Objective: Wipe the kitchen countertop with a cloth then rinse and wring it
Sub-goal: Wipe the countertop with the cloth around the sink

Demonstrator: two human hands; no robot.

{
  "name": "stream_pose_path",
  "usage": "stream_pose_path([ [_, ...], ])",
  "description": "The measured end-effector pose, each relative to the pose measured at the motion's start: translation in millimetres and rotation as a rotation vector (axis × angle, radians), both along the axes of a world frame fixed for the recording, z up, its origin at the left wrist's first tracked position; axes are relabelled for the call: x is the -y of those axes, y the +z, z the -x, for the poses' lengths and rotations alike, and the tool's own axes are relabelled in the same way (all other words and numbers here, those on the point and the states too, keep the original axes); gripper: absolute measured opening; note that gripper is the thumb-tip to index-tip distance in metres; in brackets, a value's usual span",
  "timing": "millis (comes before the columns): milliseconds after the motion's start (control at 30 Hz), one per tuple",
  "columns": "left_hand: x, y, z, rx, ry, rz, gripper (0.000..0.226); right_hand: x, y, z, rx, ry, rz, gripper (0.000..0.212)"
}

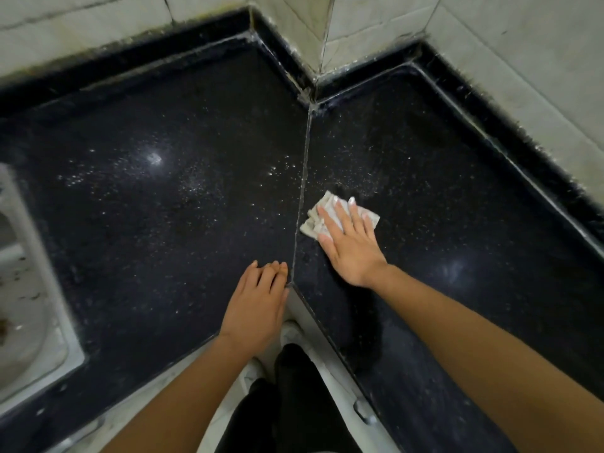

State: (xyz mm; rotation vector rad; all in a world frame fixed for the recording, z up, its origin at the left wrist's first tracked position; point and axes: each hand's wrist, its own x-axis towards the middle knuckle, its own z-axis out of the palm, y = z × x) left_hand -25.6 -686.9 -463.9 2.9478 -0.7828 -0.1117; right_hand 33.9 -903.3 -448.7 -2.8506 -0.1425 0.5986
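Observation:
A black speckled L-shaped countertop [170, 204] fills the view, with a thin joint line running down its middle. A small pale folded cloth [315, 220] lies flat on the right slab, just right of that joint. My right hand [351, 243] presses on the cloth with straight, spread fingers. My left hand [258, 302] rests on the counter's inner front corner, fingers relaxed, holding nothing. White specks and droplets scatter over the surface around the joint.
A steel sink [29, 322] with brown debris in its basin is set into the counter at the far left. Pale tiled walls [510, 50] with a protruding corner close the back. My dark trouser legs and white shoes show below the counter edge.

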Motion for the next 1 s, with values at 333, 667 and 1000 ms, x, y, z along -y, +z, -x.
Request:
stream_pose_path([
  [333,-8.1,11.3,-7.6,-0.006,-0.024,0.106,0.05,4.6,-7.3,79.2,0.129,0.563,0.044,0.055],
  [667,-7.4,18.1,-21.6,-0.006,-0.037,0.153,0.043,2.2,1.7,-45.6,0.031,0.24,0.003,0.054],
  [1000,20.7,16.5,-30.6,-0.042,-0.01,0.175,0.048,29.4,1.1,6.6,0.045,0.272,0.017,0.057],
])
